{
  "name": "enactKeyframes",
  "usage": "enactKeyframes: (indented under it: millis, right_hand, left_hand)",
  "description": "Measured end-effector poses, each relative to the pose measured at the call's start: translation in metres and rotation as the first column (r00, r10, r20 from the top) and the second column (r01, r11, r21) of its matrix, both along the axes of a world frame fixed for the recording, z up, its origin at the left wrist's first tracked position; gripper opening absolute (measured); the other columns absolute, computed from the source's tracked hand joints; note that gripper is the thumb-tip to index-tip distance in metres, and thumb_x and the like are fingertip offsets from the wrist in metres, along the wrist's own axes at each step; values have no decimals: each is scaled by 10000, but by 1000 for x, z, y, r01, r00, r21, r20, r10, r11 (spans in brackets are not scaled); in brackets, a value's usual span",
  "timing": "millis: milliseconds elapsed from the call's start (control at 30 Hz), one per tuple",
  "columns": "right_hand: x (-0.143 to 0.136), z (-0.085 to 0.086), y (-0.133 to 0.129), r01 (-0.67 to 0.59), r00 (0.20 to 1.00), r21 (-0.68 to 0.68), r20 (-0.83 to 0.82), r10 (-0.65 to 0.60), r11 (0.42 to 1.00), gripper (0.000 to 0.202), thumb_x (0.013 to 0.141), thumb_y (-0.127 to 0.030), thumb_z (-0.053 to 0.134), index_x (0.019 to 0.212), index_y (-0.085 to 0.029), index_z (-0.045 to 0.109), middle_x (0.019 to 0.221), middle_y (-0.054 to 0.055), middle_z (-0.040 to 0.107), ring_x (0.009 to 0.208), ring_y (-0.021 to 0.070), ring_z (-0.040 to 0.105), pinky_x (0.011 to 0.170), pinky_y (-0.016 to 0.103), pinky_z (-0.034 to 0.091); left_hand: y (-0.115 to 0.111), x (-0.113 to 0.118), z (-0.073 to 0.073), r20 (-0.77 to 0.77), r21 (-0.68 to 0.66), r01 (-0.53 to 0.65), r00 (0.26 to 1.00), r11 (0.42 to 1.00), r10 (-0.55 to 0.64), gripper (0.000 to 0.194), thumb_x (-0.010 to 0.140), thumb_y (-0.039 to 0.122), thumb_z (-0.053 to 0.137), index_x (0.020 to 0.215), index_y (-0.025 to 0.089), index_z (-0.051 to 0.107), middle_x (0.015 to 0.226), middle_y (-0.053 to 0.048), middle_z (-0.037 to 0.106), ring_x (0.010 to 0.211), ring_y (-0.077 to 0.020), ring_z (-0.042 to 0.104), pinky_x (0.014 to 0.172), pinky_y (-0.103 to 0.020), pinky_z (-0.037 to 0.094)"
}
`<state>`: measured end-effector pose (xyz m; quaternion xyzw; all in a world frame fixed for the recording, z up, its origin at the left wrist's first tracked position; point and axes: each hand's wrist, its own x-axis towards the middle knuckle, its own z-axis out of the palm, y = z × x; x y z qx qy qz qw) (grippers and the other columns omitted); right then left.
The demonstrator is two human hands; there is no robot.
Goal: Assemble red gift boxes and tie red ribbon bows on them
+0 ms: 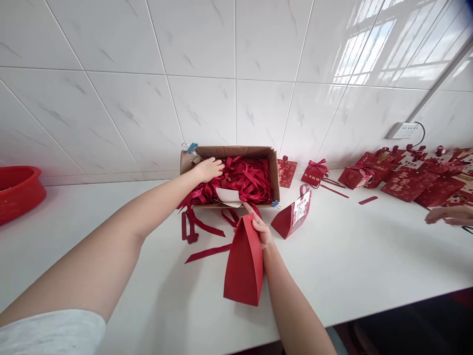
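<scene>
My right hand (263, 231) grips a red folded-paper gift box (244, 266) near its pointed top, the index finger stretched out toward the carton. Inside the cardboard carton (275, 172), my left hand (210, 170) rests palm down over a tangled heap of dark red ribbons (247, 180). Its fingers look loosely bent and slightly apart, and nothing is visibly held. A white paper flap (228, 196) sticks up at the carton's front edge. To the right of the held box stands another red gift box (293, 214) with a white printed label and a ribbon loop on top.
Loose ribbon pieces (207, 253) lie in front of the carton. Several decorated red boxes (410, 180) crowd the right back, below a wall socket (404, 130). Another person's hand (449, 215) enters at the right edge. A red plastic basin (20, 192) sits far left.
</scene>
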<state>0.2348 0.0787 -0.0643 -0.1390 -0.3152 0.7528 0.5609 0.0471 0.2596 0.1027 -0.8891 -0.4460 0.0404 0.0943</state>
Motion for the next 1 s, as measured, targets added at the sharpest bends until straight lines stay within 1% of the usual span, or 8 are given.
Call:
enactKeyframes:
  millis: [167, 267, 433, 633, 700, 767, 867, 1000]
  right_hand:
    - [1, -3, 3, 14, 1000, 19, -5, -14, 1000, 825, 676, -331, 744, 1413, -279, 375, 741, -56, 673, 707, 128, 658, 746, 275, 525]
    - [0, -4, 2, 36, 999, 40, 35, -38, 999, 770, 714, -347, 702, 1407, -287, 371, 760, -59, 674, 750, 131, 658, 763, 300, 502]
    - [0, -3, 2, 42, 999, 37, 17, -42, 998, 735, 715, -333, 697, 1385, -290, 398, 790, -54, 683, 741, 137, 663, 770, 311, 509]
    - [3, -3, 2, -28, 997, 43, -72, 31, 999, 801, 688, -301, 740, 1403, -305, 377, 707, -75, 657, 653, 111, 654, 755, 262, 533]
    - [3, -2, 1, -43, 995, 81, -87, 50, 996, 807, 697, -307, 733, 1412, -317, 359, 664, -88, 639, 600, 101, 634, 755, 268, 535]
    - [3, -1, 0, -61, 993, 113, -92, 71, 992, 812, 695, -316, 730, 1415, -319, 354, 647, -90, 633, 579, 102, 624, 750, 283, 538]
    - [2, -1, -2, -70, 994, 93, -75, 77, 993, 783, 654, -327, 754, 1365, -303, 428, 706, -63, 669, 652, 132, 657, 728, 299, 542]
    - [1, -2, -3, 30, 999, -56, -24, -31, 998, 543, 615, -340, 783, 1126, -278, 609, 797, -34, 716, 703, 169, 681, 685, 317, 553]
  left_hand:
    - [-11, -3, 33, 112, -181, -84, 988, 980, 105, 582, 727, 315, 582, 1305, 324, 514, 1385, -45, 471, 1279, -302, 412, 1052, -442, 331]
    - [-49, 2, 43, 218, 82, 13, 976, 997, -31, 390, 804, 427, 526, 1122, 220, 619, 1253, -78, 544, 1190, -292, 475, 1035, -426, 327]
    - [-100, 11, -2, 140, -119, 303, 948, 946, -286, 410, 765, 484, 610, 1120, 279, 611, 1062, -52, 657, 992, -232, 587, 878, -306, 410]
    - [-67, -1, -32, 426, -228, 215, 899, 949, -101, 281, 868, 376, 479, 976, 236, 697, 1021, -43, 708, 916, -215, 631, 799, -292, 447]
    - [-64, -5, -27, 718, -131, 126, 695, 983, 7, 299, 859, 401, 506, 965, 195, 695, 990, -64, 716, 903, -227, 632, 816, -314, 460]
    - [-75, -9, -20, 947, -106, 71, 311, 992, 79, 311, 826, 422, 565, 960, 167, 682, 972, -77, 716, 881, -230, 637, 799, -327, 483]
    - [-105, -20, -15, 941, -199, 230, -225, 953, 251, 257, 760, 350, 650, 922, 151, 675, 940, -64, 712, 834, -209, 652, 722, -305, 514]
    - [-150, -46, -21, 739, -363, 468, -382, 806, 555, 190, 735, 207, 644, 908, 139, 684, 872, -46, 708, 754, -164, 656, 646, -254, 511]
